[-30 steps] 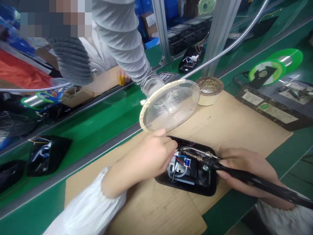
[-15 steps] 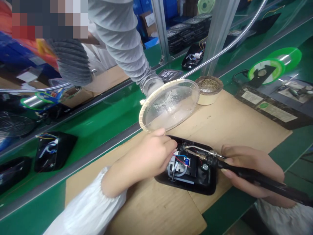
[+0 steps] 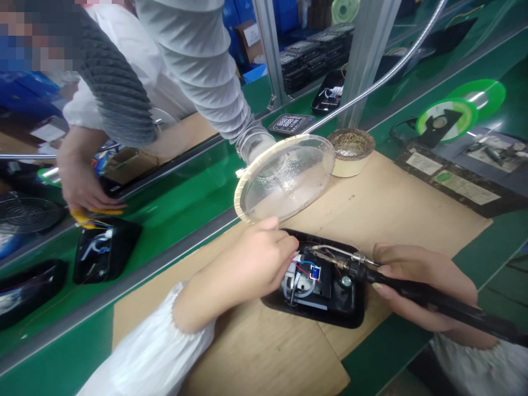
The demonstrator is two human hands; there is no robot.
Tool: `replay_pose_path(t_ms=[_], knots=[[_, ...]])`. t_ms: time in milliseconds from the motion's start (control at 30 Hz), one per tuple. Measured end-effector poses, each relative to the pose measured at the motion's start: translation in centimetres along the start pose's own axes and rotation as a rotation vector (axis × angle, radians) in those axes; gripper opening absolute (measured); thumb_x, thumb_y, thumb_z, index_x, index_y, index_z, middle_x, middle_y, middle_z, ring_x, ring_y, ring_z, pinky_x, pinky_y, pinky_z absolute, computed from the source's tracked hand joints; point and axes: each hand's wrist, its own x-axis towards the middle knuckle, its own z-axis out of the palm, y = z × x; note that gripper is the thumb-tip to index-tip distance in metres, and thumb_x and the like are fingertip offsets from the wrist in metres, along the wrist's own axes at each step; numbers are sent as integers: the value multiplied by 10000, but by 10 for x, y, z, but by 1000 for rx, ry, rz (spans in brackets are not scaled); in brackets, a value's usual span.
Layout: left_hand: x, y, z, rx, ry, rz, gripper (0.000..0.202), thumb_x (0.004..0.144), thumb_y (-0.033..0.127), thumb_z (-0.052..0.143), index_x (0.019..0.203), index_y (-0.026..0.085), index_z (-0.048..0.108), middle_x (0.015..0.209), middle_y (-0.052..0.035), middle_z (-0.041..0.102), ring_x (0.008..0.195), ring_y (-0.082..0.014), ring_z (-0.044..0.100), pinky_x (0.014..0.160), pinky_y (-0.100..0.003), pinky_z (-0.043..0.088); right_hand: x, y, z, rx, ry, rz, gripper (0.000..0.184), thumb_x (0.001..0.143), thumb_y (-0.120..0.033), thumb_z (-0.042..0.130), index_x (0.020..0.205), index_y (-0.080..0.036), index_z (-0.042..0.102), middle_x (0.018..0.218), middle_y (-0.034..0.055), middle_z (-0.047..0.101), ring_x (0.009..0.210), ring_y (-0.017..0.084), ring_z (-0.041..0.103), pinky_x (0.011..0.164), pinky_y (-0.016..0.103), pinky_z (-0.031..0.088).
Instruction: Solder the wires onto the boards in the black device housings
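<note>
A black plastic housing lies open side up on cardboard, with a white pump-like part, clear tubing, a blue component and thin wires inside. My left hand is closed at its upper left edge, fingertips pinched beside red wires; what they grip is hidden. My right hand is wrapped round the black handle of a soldering iron, which has a thin metal feed tube along its side. Its tip reaches into the upper part of the housing, near my left fingertips.
Behind the housing, a clear fume hood hangs on a white flexible duct. A round pot stands beside it. Solder spools and a soldering station are at right. At left, a co-worker's hand touches another housing on the green line.
The co-worker's arm has come into view at the left, its hand at wires of a housing there. The housings on the line have shifted right. My hands look still.
</note>
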Motion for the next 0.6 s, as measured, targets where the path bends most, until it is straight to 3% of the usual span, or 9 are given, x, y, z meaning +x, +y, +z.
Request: replay_pose_path(t_ms=[600], knots=[[2,-1,-1,-9,-2,18,315,1012,165,434,743,145,596,685,-33,599,650,-171,403,683,-327,365,0,1,1,10,29,-41,308,820,-7,634,1065,-194,628,787,44,709,745,192,727,634,268,622]])
